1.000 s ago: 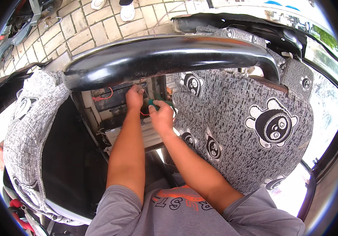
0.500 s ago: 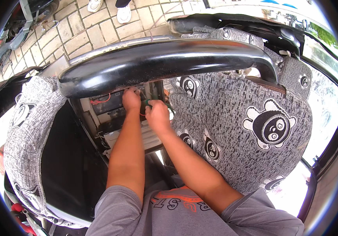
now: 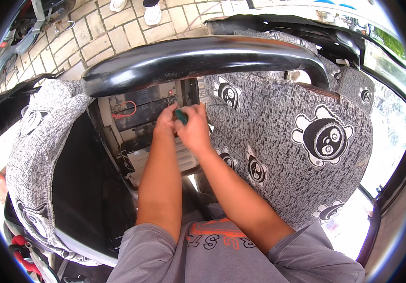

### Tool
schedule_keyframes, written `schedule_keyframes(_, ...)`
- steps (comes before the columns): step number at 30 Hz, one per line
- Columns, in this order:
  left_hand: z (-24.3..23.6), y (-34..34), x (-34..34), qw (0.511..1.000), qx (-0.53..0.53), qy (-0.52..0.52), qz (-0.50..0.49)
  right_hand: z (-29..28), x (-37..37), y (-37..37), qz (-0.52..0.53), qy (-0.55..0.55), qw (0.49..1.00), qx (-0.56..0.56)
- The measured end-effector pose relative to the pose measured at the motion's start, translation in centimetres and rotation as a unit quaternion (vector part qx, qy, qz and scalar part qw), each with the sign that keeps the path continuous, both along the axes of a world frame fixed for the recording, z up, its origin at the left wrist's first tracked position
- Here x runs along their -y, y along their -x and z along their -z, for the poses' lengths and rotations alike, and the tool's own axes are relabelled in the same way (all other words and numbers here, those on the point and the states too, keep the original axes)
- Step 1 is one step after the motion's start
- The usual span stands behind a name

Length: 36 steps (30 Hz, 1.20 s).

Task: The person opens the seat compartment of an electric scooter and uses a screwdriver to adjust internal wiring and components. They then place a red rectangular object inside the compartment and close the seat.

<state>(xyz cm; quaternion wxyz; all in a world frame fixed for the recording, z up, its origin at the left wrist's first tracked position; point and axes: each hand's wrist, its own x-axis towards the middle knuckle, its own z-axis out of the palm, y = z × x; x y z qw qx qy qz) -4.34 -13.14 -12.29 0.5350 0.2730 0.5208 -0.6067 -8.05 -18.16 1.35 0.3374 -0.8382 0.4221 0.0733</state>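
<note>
Both my arms reach into an open compartment between the seats, where a dark battery [image 3: 141,113] with a red wire loop [image 3: 128,109] lies. My right hand [image 3: 195,126] is closed round a green-handled screwdriver [image 3: 181,116]; its shaft and tip are hidden by my fingers. Just left of it, my left hand [image 3: 166,119] has its fingers pressed together at the battery's right end, close to the tool. What those fingers pinch, if anything, is too small to make out. A small red light or spot [image 3: 170,92] shows above my left hand.
A thick black curved bar [image 3: 203,59] crosses above the compartment. The patterned seat cushion [image 3: 278,127] stands tipped up on the right, another patterned seat cover [image 3: 35,155] on the left. Red-handled tools [image 3: 23,257] lie at lower left. A person's shoes [image 3: 152,15] are on the paving beyond.
My view has shifted, so more of the battery and red wire shows below the bar. My hands have come closer together, and the green handle now points up between them.
</note>
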Motion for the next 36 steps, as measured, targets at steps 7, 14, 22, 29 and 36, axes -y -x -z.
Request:
schedule_keyframes(7,2.1,2.2,-1.1,0.985,-0.042,0.068,-0.153,-2.6,0.8,-1.5,0.033,-0.039,0.982,-0.181)
schedule_keyframes(14,-0.4,1.4,-0.1,0.988,-0.043,0.048,-0.143,-3.7,1.0,-2.6,0.008,-0.065,0.960,-0.274)
schedule_keyframes(22,0.8,2.2,0.1,0.985,0.022,-0.006,-0.172,-3.7,0.3,-3.0,0.030,-0.099,0.970,-0.220)
schedule_keyframes(29,1.5,1.8,0.0,0.987,-0.018,0.054,-0.150,-2.2,-0.3,-1.3,-0.068,0.022,0.991,-0.113)
schedule_keyframes(36,1.7,2.3,-0.8,0.992,0.024,0.012,-0.126,-2.3,-0.6,-1.0,-0.086,0.043,0.993,-0.069)
